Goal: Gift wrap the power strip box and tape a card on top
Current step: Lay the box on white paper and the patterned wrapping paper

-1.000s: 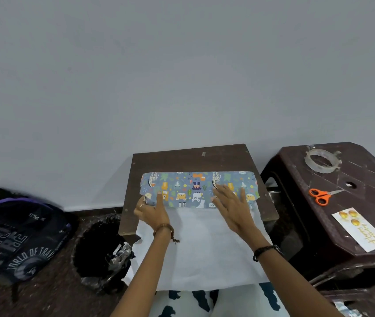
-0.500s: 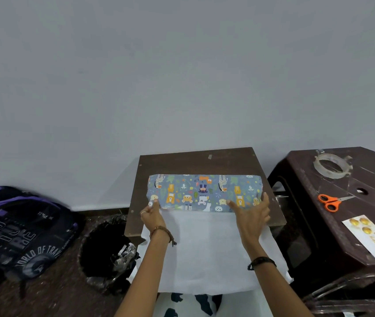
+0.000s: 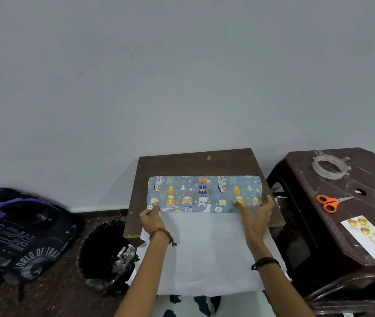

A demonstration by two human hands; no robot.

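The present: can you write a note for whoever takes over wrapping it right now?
Left hand pinches the near left corner of the fold of wrapping paper that covers the box. Right hand grips its near right end. The paper's white side hangs off the table toward you. Tape, scissors and card lie on the stool to the right. Done: first fold. Left: wrap the rest, tape, close the ends, tape on the card.

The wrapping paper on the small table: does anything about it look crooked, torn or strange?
Nothing stands out. The wrapping paper lies straight over the box, no tear visible; left hand and right hand hold its near edge.
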